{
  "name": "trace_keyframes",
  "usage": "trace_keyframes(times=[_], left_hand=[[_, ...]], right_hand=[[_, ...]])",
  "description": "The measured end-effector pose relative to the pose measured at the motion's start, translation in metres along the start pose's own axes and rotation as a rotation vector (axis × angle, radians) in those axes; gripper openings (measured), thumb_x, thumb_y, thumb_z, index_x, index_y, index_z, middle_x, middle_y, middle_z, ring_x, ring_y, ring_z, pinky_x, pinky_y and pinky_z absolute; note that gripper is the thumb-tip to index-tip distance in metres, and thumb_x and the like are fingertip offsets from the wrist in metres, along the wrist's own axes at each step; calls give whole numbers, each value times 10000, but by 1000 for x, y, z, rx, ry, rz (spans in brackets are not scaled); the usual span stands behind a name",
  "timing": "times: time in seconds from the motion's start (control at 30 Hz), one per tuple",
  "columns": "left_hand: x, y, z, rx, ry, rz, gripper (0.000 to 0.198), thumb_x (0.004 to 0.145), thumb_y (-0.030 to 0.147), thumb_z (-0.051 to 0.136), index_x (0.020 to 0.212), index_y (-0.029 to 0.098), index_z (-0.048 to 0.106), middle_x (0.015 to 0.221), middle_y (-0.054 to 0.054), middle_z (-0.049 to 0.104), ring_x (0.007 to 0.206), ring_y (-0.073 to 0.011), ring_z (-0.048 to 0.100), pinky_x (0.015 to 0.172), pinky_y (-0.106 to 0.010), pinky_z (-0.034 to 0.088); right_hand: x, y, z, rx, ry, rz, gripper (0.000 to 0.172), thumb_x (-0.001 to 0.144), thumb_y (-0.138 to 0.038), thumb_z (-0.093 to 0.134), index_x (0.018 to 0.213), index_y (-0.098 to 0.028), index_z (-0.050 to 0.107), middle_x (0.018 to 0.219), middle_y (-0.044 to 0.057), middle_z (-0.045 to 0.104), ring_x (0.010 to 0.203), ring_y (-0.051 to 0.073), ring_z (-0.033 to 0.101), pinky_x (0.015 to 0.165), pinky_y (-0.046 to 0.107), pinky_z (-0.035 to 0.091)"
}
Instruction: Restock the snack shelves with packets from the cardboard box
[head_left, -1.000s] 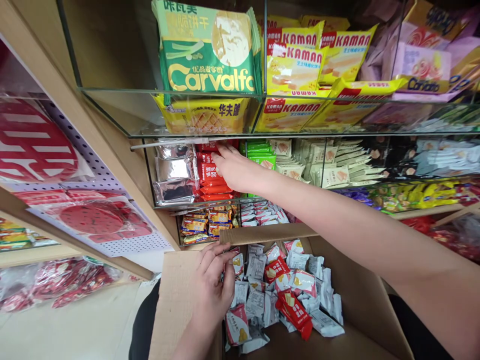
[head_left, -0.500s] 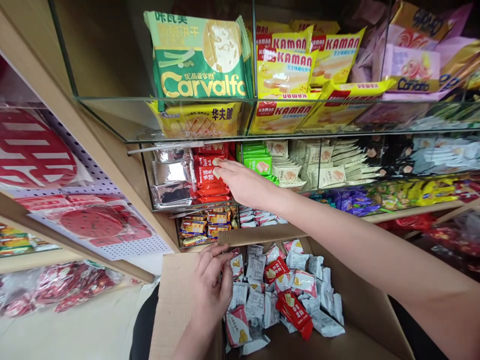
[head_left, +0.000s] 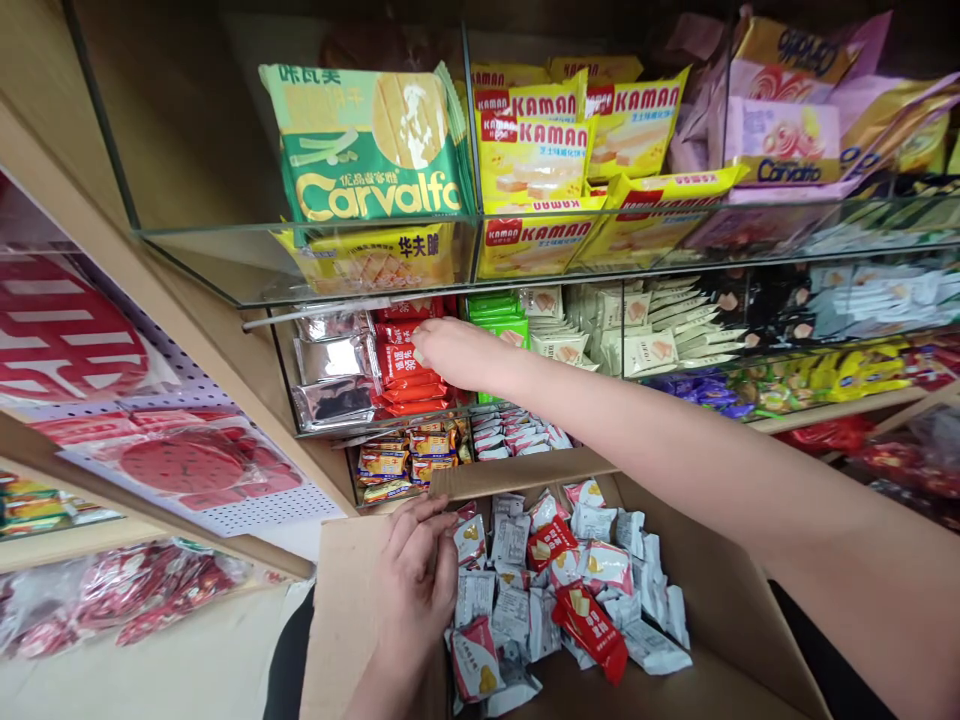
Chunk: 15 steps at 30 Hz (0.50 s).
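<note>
My right hand (head_left: 457, 352) reaches into a shelf compartment with its fingers closed at a row of red snack packets (head_left: 405, 370). The fingertips are partly covered by the hand itself. Silver packets (head_left: 334, 360) stand just left of that row, green ones (head_left: 499, 318) just right. Low in view, my left hand (head_left: 416, 560) has its fingers curled over the left edge of an open cardboard box (head_left: 349, 580). Inside the box lie several white-and-pink packets (head_left: 476, 655) and a few red packets (head_left: 592, 630).
Above, a glass-fronted shelf (head_left: 300, 265) holds a large green Carvalfo pack (head_left: 367, 140) and yellow KAMAN packs (head_left: 532, 160). Beige packets (head_left: 649, 350) fill compartments to the right. Orange packets (head_left: 409, 460) sit on the shelf below. A perforated panel (head_left: 277, 500) with red decorations stands left.
My right hand has shifted slightly left and stays at the red packets. The view has moved a little, so the upper packs appear further left and lower. My left hand stays on the box edge.
</note>
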<state>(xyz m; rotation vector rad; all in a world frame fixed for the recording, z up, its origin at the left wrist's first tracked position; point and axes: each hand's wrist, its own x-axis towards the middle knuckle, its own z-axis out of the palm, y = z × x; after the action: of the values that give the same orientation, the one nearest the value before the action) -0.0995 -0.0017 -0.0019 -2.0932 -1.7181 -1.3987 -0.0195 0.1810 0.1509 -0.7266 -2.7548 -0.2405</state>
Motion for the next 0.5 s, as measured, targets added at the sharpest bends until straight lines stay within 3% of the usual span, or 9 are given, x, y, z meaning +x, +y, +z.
trace_keyframes(times=[0.27,0.5], left_hand=[[2,1,-1,24,10,29,198,747,64,518,876,203,574,961,-49,619,956,-180,561,809,-376,479],[3,1,-2,29,18,25,176,754,80,507,856,203,580,948,-50,627,960,-186,570,794,-373,489]], right_hand=[[11,-4,-21,33,-174,66,194,808,-114,489,867,-61,665,823,159,671,739,207,618,617,289,446],[10,2,4,-82,52,15,233,796,-27,434,880,-71,646,930,155,621,962,257,519,770,354,433]])
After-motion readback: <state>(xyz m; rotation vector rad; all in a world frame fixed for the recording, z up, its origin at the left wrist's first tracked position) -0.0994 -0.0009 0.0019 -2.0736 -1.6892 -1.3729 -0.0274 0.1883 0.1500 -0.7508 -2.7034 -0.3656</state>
